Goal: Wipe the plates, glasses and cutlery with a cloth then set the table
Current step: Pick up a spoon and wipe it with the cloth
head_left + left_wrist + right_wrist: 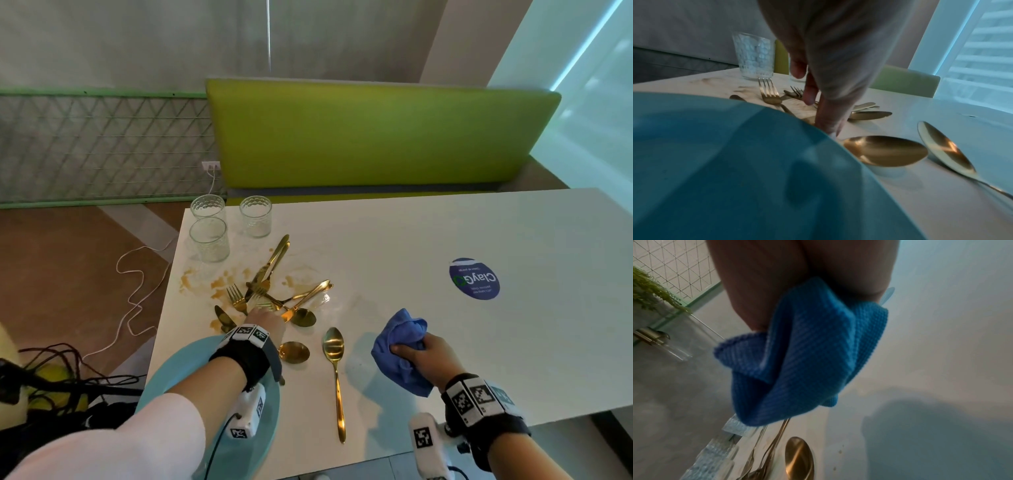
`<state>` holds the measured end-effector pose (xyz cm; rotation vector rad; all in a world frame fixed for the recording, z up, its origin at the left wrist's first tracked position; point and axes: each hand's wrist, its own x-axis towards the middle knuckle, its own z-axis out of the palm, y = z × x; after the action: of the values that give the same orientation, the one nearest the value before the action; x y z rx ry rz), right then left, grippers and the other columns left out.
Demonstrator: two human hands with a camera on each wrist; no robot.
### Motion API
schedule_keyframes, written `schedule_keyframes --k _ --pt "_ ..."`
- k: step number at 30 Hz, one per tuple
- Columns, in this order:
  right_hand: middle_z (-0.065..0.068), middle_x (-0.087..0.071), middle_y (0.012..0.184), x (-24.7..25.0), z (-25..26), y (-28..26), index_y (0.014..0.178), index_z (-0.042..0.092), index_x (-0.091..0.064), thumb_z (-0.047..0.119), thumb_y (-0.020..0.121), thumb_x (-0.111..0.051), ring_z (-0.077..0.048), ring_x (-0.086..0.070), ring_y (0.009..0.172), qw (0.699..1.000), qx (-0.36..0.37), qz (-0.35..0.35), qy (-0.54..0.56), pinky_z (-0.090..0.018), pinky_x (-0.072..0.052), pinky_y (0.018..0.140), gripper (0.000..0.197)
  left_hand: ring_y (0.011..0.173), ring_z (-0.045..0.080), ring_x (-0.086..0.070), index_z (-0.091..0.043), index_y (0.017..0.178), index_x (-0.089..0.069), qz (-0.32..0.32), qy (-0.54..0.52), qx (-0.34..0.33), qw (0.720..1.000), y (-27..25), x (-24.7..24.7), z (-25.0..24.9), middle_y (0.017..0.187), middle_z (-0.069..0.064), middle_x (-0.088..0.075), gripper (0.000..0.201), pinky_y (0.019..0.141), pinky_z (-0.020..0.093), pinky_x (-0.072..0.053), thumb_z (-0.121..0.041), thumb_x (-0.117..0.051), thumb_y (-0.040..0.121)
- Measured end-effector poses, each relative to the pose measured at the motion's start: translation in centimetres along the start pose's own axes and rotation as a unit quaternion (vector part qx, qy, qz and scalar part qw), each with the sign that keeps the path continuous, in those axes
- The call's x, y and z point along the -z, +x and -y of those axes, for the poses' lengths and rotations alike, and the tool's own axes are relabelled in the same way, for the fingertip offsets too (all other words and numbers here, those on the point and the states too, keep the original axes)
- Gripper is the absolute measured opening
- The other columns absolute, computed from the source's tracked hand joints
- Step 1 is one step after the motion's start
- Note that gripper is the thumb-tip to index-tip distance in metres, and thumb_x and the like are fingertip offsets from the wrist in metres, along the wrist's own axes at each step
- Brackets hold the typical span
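A pile of gold cutlery lies on the white table among brown stains. My left hand reaches into the pile's near side. In the left wrist view its fingers point down and touch the table beside the teal plate, with nothing visibly clasped. The plate sits under my left forearm. One gold spoon lies apart, and another spoon bowl is next to my wrist. My right hand grips a bunched blue cloth just above the table. Three glasses stand at the far left corner.
A green bench back runs behind the table. A round blue sticker is stuck on the right half of the tabletop. White and black cables lie on the floor to the left. The table's near edge is close to my wrists.
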<state>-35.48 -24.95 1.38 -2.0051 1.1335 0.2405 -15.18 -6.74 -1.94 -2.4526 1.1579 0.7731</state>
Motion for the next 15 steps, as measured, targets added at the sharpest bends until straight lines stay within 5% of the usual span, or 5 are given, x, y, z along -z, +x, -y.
schedule_keyframes --k 4,8,13,15 --pt "-0.015 -0.063 0.085 0.1 -0.6 -0.1 0.074 0.010 -0.055 0.023 0.085 -0.063 -0.031 -0.060 0.087 1.000 -0.009 -0.011 0.024 -0.034 -0.045 0.078 0.019 0.124 0.028 -0.044 -0.005 0.119 -0.059 -0.013 0.007 -0.004 1.000 0.7 -0.4 0.1 0.131 0.012 -0.050 0.031 0.103 0.035 -0.036 -0.019 -0.042 0.097" --pt "-0.015 -0.062 0.081 0.1 -1.0 -0.1 0.067 0.012 -0.055 0.020 0.083 -0.066 -0.029 -0.058 0.081 0.995 -0.012 -0.027 0.093 -0.032 -0.044 0.075 0.022 0.118 0.028 -0.044 -0.014 0.108 -0.066 -0.029 -0.032 -0.018 0.999 1.1 0.1 1.1 0.125 0.010 -0.048 0.026 0.099 0.035 -0.039 -0.029 -0.055 0.091" --pt "-0.016 -0.065 0.081 -0.3 -0.3 0.5 0.071 0.010 -0.061 0.019 0.082 -0.068 -0.032 -0.061 0.085 0.979 -0.002 -0.057 0.197 -0.041 -0.048 0.082 0.016 0.108 0.022 -0.049 -0.023 0.097 -0.069 -0.141 -0.214 -0.033 0.966 0.5 2.1 1.9 0.102 0.001 -0.049 0.017 0.094 0.032 -0.039 -0.033 -0.061 0.086" --pt "-0.012 -0.063 0.073 -0.6 0.6 0.7 0.068 0.009 -0.060 0.019 0.085 -0.065 -0.029 -0.059 0.081 0.968 0.002 -0.062 0.241 -0.037 -0.048 0.075 0.020 0.103 0.021 -0.053 -0.022 0.096 -0.069 -0.169 -0.290 -0.025 0.942 -0.1 3.0 1.5 0.098 -0.001 -0.050 0.017 0.088 0.029 -0.039 -0.033 -0.062 0.085"
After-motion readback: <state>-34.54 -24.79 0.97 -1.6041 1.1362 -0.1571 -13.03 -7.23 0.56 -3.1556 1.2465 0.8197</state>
